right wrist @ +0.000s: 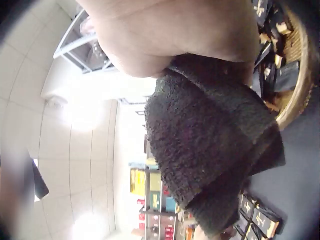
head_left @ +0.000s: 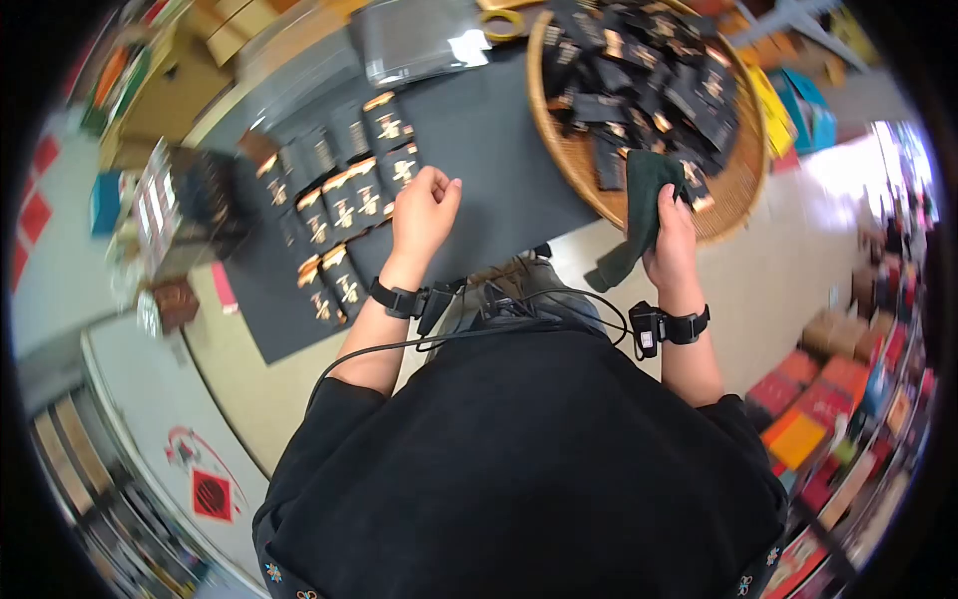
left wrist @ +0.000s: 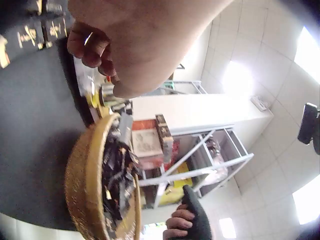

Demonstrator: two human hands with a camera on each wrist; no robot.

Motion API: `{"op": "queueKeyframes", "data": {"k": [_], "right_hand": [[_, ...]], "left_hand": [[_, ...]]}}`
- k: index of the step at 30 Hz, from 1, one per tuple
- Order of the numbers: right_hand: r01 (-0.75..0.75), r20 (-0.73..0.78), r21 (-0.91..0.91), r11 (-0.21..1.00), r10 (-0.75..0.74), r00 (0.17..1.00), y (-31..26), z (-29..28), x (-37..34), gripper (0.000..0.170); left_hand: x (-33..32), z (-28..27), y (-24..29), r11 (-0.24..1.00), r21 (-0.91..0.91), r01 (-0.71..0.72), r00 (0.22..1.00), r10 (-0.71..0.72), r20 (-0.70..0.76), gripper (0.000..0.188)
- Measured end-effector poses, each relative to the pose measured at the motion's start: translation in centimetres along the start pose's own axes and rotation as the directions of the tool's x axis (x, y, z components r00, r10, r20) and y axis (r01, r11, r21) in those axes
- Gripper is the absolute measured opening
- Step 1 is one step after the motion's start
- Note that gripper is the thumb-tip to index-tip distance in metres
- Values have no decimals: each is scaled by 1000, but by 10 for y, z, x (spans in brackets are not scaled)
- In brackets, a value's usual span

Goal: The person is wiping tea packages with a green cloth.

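My right hand [head_left: 674,240] grips a dark green cloth [head_left: 644,195], with the thumb lying over it. The cloth hangs in folds beside the near rim of a round wicker basket [head_left: 755,185]; its fuzzy, towel-like texture fills much of the right wrist view [right wrist: 205,135]. Black packets [head_left: 689,95] with gold print are heaped inside the basket. My left hand [head_left: 426,210] is over the dark tabletop [head_left: 489,150], its fingers loosely curled and nothing visible in them. Close to it, similar packets [head_left: 344,205] lie in rows; a ring shows on one finger in the left wrist view.
A clear plastic tray [head_left: 419,50] lies at the table's far side, with a yellow tape roll [head_left: 501,24] near it. Left of the rows stands a shiny, plastic-wrapped stack [head_left: 190,205]. Red boxes [head_left: 813,394] sit on the floor at the right.
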State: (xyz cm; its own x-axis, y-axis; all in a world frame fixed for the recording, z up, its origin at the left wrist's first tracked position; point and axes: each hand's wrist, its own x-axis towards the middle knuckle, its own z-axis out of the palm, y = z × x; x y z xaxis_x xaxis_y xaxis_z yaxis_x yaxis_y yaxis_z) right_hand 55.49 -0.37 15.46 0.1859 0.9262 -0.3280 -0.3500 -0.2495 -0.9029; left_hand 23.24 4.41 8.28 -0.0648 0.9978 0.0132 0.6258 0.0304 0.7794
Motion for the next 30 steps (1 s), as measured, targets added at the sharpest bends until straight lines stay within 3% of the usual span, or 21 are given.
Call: {"op": "queueKeyframes", "data": {"k": [2,4,6,9,13,15,17,19,21,25,27,29,30], "right_hand": [[-49,170,198,979,15,985,-5,-39,-22,46],[-24,-75,157,987,36,996,-13,-62,-48,43],[-19,-293,122,992,54,955,-22,-80,-69,41],[3,-361,-30,1000,-14,932,-33,-114,-88,34],[59,-398,-105,993,-97,912,-34,-178,-81,24],[90,-434,-125,988,-136,891,-42,-201,-81,23],[112,-445,-156,981,-171,879,-53,-221,-84,23],[110,-460,-157,982,-171,871,-60,-242,-89,24],[114,-479,-149,982,-172,861,-60,-258,-97,24],[84,-506,-116,990,-132,853,-51,-293,-110,25],[56,-536,-88,995,-95,839,-46,-302,-115,25],[22,-534,-101,995,-73,842,-47,-310,-117,27],[13,-532,-114,993,-72,844,-47,-313,-114,28]], "left_hand": [[13,17,35,994,-77,-73,992,81,96,21],[21,41,72,974,-156,-161,969,186,162,20],[28,69,105,958,-199,-205,940,250,232,20],[29,107,155,937,-212,-277,889,334,314,24],[34,172,213,878,-154,-453,792,475,384,27],[35,210,244,793,-173,-584,695,599,398,31],[36,248,272,752,-121,-648,607,607,513,40],[46,306,268,622,-41,-782,479,643,598,49],[55,354,256,570,-71,-819,370,618,694,63],[63,404,240,373,20,-928,262,611,747,57],[68,416,230,263,60,-963,231,692,683,47],[66,397,249,289,21,-957,218,671,708,46],[65,388,254,361,31,-932,292,695,657,46]]}}
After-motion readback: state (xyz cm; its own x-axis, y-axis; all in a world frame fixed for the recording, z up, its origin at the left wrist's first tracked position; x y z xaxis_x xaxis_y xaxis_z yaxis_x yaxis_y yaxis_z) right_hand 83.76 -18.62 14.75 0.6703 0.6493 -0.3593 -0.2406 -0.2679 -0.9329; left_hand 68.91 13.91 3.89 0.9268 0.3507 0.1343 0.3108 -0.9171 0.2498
